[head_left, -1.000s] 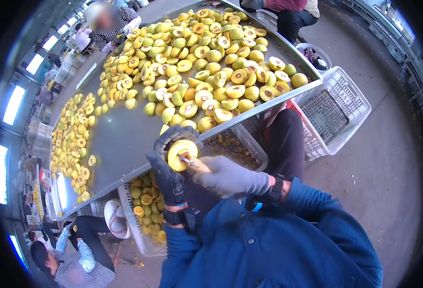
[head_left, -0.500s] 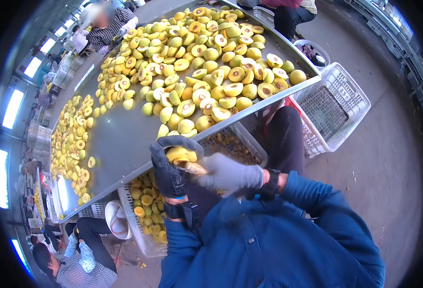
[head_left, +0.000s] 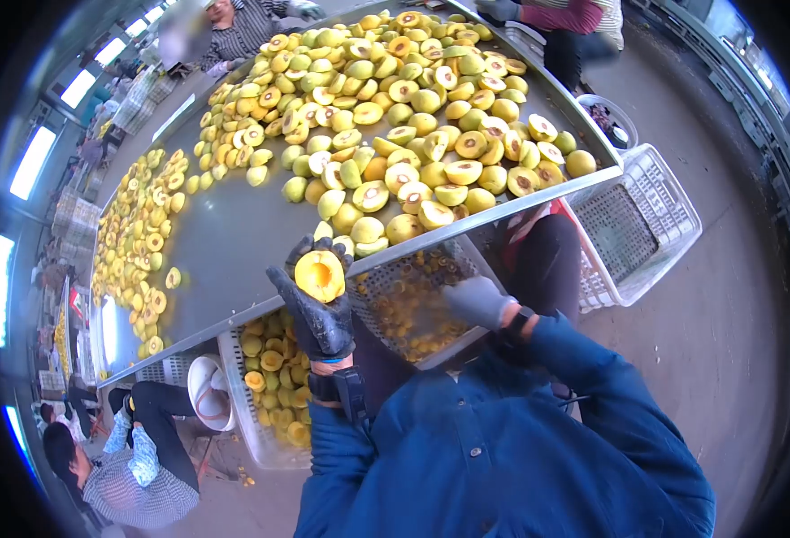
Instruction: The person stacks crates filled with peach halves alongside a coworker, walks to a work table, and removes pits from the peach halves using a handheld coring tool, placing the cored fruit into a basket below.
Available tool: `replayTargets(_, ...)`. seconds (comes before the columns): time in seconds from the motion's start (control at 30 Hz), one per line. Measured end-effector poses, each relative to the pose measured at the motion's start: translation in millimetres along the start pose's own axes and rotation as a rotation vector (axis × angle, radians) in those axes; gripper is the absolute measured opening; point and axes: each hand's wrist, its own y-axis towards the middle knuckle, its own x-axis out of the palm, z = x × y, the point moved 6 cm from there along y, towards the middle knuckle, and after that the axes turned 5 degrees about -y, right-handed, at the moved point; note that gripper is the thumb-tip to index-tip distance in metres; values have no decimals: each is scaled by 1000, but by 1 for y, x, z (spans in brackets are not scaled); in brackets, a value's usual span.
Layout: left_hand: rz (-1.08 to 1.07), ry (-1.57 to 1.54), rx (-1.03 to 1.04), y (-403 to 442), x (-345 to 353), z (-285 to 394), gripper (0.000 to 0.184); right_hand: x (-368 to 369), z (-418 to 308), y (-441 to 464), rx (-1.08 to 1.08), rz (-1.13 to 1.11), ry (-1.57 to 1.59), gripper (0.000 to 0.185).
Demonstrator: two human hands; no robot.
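In my left hand point(head_left: 320, 305), gloved in black, lies a yellow peach half point(head_left: 320, 275), its cut face up with a hollow in the middle. My fingers cradle it from behind, just off the near edge of the metal table point(head_left: 243, 235). My right hand point(head_left: 476, 302), in a grey glove, is closed above a crate of scraps point(head_left: 395, 309) that holds small yellow-brown pieces. Whatever its fingers hold, if anything, is hidden. Many halved peaches point(head_left: 413, 134) are heaped on the table, several showing brown pits.
A white crate of peach halves point(head_left: 234, 359) stands below the table at my left. To the right are another white crate point(head_left: 673, 224) and a round tub point(head_left: 626, 115). One person point(head_left: 139, 475) sits at lower left near a white bucket point(head_left: 199, 381); others work across the table.
My hands have parted. The right hand has moved away to the right, over the scraps crate. My left hand has turned the peach half face up, showing its hollow.
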Motion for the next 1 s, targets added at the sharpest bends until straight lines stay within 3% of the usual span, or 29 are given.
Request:
replayTargets(0.07,-15,27,-5,-1,-21,7,69,-11,-9,-11,72,64,20,24)
replayTargets(0.17,-25,162,83,-10,-21,12,73,-42,-51,-9,-55,201,325,26)
replayTargets(0.2,-51,215,104,-13,-16,13,73,-61,-72,-5,-47,185,256,27)
replayTargets(0.27,-10,320,169,-15,-16,15,73,-79,-97,0,-91,295,494,28)
replayTargets(0.33,15,447,252,-17,-23,19,71,-101,-117,1,-155,314,522,28)
replayTargets(0.4,45,455,301,-19,-50,35,74,-107,-119,3,-168,312,537,29)
replayTargets(0.47,146,539,373,-20,-86,65,63,-100,-101,-5,-122,280,545,28)
replayTargets(0.53,303,1494,598,-6,-146,100,44,-82,-76,-14,23,205,513,29)
replayTargets(0.57,265,1577,632,-2,-145,108,33,-72,-66,-20,74,188,526,29)
replayTargets(0.67,178,1505,687,34,-123,96,30,-54,-56,-28,185,125,588,30)
replayTargets(0.73,-117,1700,669,66,-84,56,36,-45,-56,-33,208,80,592,30)
replayTargets(0.8,-249,1830,457,95,-56,16,41,-41,-56,-36,190,55,556,29)
replayTargets(0.9,-345,1902,351,139,-84,-26,45,-52,-53,-43,238,38,528,29)
replayTargets(1.0,-381,1658,338,137,-77,-12,42,-56,-42,-45,276,70,649,29)
